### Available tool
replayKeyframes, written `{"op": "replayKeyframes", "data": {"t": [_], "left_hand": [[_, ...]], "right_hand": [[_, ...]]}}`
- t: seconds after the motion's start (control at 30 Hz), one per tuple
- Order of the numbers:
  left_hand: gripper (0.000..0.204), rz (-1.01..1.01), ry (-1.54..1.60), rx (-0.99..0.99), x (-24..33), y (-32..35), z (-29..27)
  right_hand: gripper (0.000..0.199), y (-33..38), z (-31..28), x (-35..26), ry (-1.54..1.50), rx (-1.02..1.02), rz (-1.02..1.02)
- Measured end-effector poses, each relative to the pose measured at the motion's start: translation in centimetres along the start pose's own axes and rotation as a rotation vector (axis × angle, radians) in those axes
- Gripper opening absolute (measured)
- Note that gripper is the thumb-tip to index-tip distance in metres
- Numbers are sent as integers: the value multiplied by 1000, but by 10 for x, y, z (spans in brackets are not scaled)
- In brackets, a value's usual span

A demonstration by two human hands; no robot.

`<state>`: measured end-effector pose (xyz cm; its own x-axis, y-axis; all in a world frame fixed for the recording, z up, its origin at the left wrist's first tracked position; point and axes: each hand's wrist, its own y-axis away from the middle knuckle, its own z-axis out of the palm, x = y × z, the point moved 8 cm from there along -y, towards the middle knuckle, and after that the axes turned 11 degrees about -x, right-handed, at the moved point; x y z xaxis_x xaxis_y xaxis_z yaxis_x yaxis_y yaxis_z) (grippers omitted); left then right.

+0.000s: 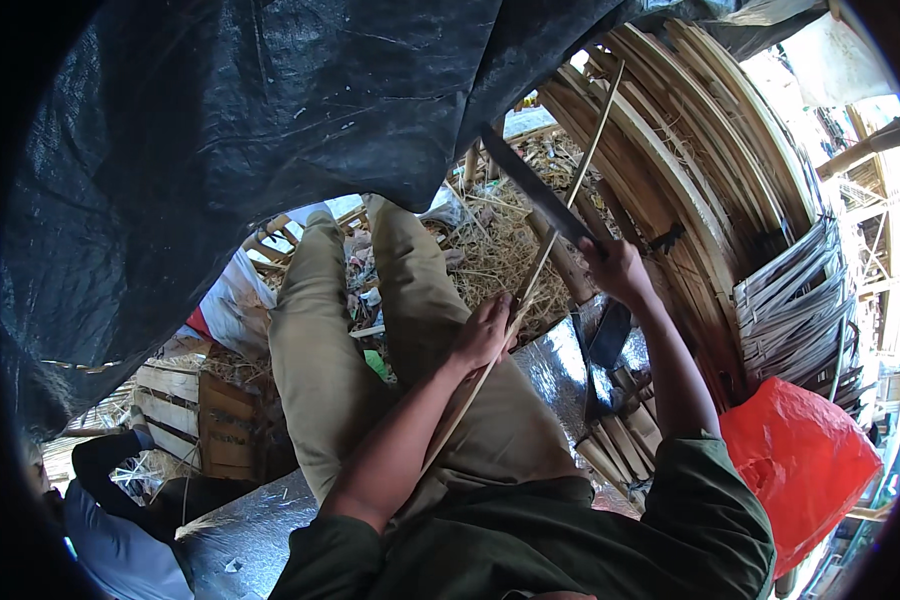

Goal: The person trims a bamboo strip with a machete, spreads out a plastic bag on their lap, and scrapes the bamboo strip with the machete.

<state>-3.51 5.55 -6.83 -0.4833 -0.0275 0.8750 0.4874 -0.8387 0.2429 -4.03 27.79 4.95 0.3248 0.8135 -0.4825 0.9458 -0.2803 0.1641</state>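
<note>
My left hand is closed around a long, thin bamboo strip above my right thigh. The strip slants from my lap up to the far right, its lower part running under my left forearm. In my right hand is the handle of a machete, gripped with the fingers wrapped round it. Its long dark blade points away to the upper left and crosses the strip a little beyond my left hand. Whether blade and strip touch, I cannot tell.
Split bamboo slats are stacked at the right, near a red plastic bag. A black tarp hangs at the far left. Shavings litter the ground ahead. Another person's sleeve shows at lower left, near a wooden crate.
</note>
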Motion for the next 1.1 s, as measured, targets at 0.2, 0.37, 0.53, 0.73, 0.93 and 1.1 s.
{"op": "replayKeyframes", "data": {"t": [0.2,0.37,0.53,0.73,0.93,1.1], "left_hand": [[37,24,-69,9,4,3,0],[37,-1,-5,7,0,2,0],[38,11,2,2,-3,-2,-2],[38,46,35,-42,1,-5,3],[39,-8,35,32,0,4,1],[39,3,51,3,3,0,2]], "right_hand": [[51,0,23,-8,-107,-102,-4],[55,-20,-4,15,-70,19,37],[50,-2,33,2,39,-79,-26],[55,-36,-12,41,-1,28,113],[57,-2,27,6,-111,-243,92],[53,-27,-6,28,-26,-42,65]]}}
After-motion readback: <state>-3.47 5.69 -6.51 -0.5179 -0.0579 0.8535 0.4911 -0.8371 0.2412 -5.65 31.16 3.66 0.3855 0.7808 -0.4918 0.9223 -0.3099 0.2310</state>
